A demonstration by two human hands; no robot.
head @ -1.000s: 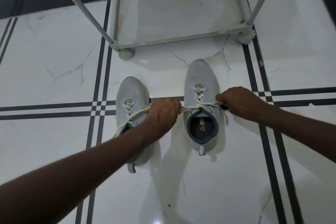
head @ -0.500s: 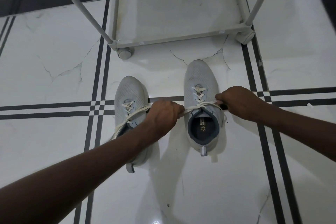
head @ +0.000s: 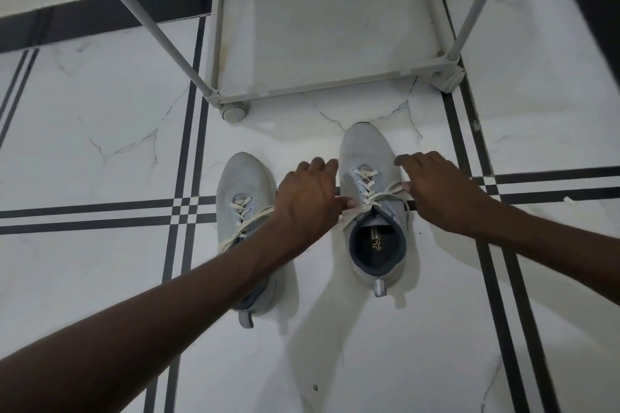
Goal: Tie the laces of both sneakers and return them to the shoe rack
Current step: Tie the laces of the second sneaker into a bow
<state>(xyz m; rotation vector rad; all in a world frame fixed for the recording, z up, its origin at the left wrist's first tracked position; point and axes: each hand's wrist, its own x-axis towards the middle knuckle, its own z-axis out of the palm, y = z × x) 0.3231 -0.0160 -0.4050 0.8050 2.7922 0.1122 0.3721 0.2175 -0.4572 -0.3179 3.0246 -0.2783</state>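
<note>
Both hands [head: 307, 201] now opened, laces [head: 379, 198] slackened

My left forearm crosses the left shoe [head: 245, 198], covering its opening and most of the heel; only the toe, some lacing and the heel tab show. Left hand [head: 307, 201] hides where its thumb meets the lace [head: 375, 199] on the right shoe [head: 369, 157], so I can't tell if it's pinching. Right hand [head: 439, 191] covers the lace's far end, grip unclear too. Both hands are a bit blurred. The rack [head: 322, 90] is cut off at the top edge; its uprights run out of view. Insole print too small to read.
</note>
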